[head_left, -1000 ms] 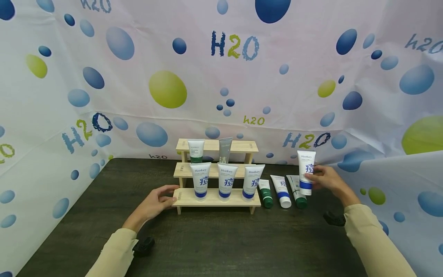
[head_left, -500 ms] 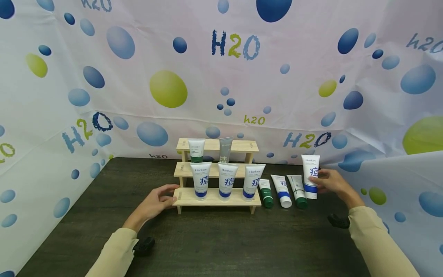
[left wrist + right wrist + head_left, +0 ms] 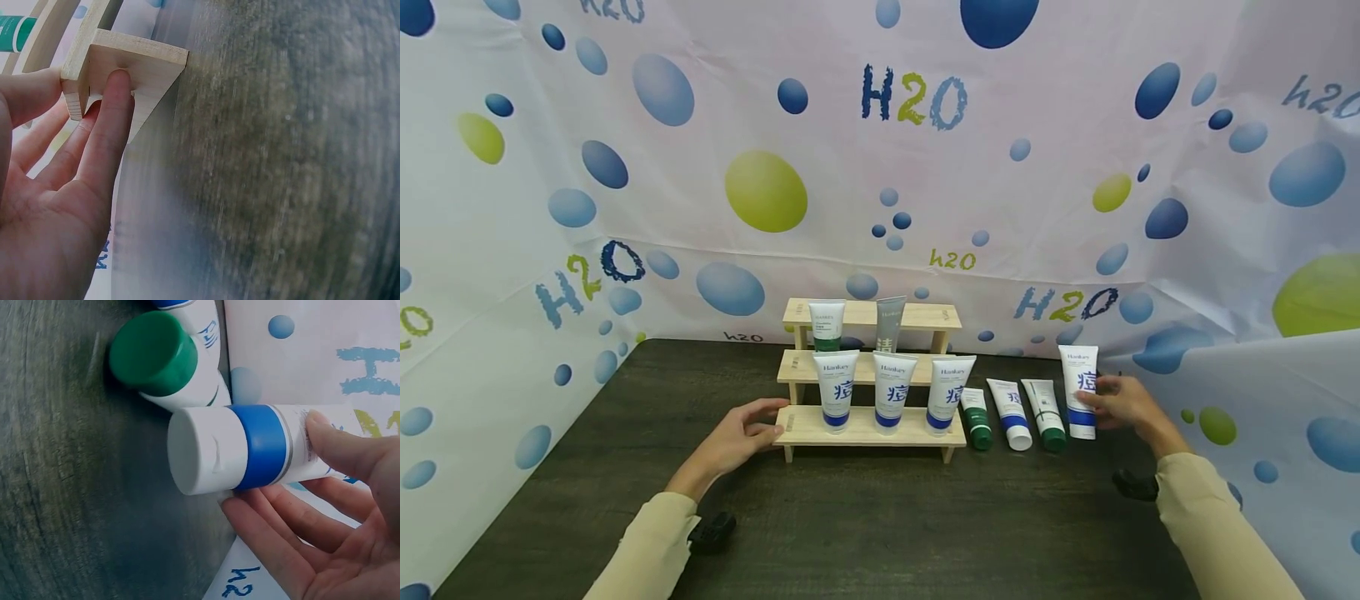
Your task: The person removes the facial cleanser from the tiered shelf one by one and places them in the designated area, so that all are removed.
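In the head view my right hand (image 3: 1126,403) holds a white-and-blue squeeze tube (image 3: 1078,392) upright at the right, thumb across its front. The right wrist view shows that tube's white cap (image 3: 209,450) and fingers (image 3: 269,534) behind it. At the left end of a three-tier wooden display stand (image 3: 868,427), my left hand (image 3: 736,440) grips the lowest shelf. Up close, the thumb touches the board's edge and a finger (image 3: 115,112) lies against the leg (image 3: 137,65). Three matching blue-banded tubes (image 3: 891,392) stand on the stand's bottom tier.
A white-and-green tube (image 3: 827,325) and a grey tube (image 3: 889,323) stand higher up on the stand. Right of it lie a green-capped tube (image 3: 977,418), a blue-banded tube (image 3: 1010,414) and another green-capped tube (image 3: 1045,415). A printed cloth (image 3: 880,275) hangs behind the dark table (image 3: 880,525).
My right hand has moved the held tube a little to the right and down, beyond the last lying tube. The left hand has stayed at the stand.
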`<state>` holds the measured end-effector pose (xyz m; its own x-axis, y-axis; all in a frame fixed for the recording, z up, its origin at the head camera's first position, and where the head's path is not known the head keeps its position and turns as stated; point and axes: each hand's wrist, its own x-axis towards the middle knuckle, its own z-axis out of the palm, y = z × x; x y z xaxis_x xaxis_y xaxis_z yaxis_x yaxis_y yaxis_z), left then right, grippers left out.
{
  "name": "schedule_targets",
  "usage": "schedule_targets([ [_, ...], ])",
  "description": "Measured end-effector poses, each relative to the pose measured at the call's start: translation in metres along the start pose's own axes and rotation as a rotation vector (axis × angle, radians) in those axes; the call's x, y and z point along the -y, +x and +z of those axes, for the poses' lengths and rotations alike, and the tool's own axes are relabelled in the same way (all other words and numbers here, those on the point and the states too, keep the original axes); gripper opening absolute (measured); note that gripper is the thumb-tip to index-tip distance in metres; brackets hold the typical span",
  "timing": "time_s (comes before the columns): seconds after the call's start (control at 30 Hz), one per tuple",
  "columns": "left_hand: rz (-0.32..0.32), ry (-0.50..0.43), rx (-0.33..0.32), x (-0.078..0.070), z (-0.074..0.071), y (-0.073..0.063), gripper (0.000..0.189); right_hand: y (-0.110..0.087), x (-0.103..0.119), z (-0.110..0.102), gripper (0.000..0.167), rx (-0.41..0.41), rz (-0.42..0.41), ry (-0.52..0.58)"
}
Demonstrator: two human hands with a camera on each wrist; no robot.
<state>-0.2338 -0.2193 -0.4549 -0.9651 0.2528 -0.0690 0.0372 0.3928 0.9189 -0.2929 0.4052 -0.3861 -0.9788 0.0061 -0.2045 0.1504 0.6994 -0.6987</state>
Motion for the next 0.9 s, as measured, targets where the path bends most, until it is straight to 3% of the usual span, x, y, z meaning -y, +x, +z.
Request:
schedule_targets([
  [0.4,-0.008,-0.002,-0.003,-0.001,0.000,-0.001,0.054,0.001,-0.015,0.008,0.082,-0.141,0.037,0.007],
  [0.9,-0.006,0.003,-0.011,-0.002,0.000,0.000,0.053,0.009,-0.034,0.014,0.081,-0.132,0.108,-0.019],
])
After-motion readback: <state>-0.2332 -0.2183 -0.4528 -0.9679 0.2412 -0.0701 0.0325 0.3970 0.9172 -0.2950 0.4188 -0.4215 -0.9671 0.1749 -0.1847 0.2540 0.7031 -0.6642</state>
